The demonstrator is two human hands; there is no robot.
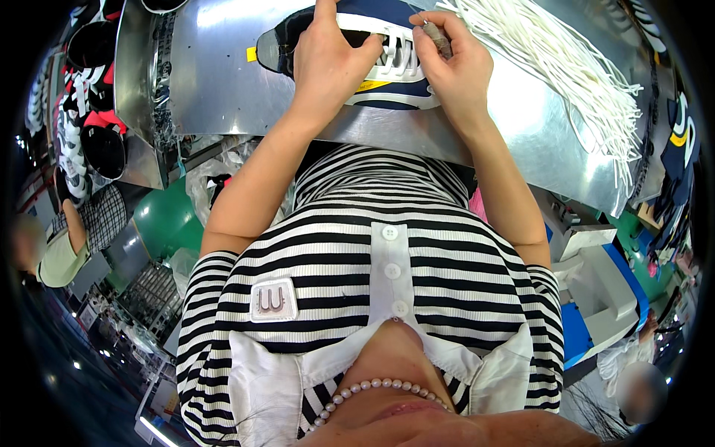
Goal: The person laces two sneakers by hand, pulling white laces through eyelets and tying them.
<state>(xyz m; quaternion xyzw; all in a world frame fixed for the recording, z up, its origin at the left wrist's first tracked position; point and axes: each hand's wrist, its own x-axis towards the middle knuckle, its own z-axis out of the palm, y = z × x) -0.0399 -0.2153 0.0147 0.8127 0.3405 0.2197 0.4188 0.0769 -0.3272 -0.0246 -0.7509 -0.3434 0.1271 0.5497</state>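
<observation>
At upper centre of the frame, the shoe [381, 73] lies lengthwise left-to-right, laces [401, 58] between the left grip [331, 63], clasping the shoe, and right grip [459, 65], closed around a tan-handled tool [438, 39].

benchtop shoe [387, 72]: 1 | hand tool [438, 40]: 1 | lace bundle [555, 63]: 1 | shirt buttons [392, 270]: 3 | bead necklace [386, 384]: 1

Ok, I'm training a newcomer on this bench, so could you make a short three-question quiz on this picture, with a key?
1. Which of the person's hands holds the small tool?
2. True or false: the loose bundle of white laces lies to the left of the shoe.
3. The shoe lies on: A) a cloth, B) a metal tabletop, C) a cardboard box.

Key:
1. The right hand.
2. False; the bundle lies to its right.
3. B.
</observation>
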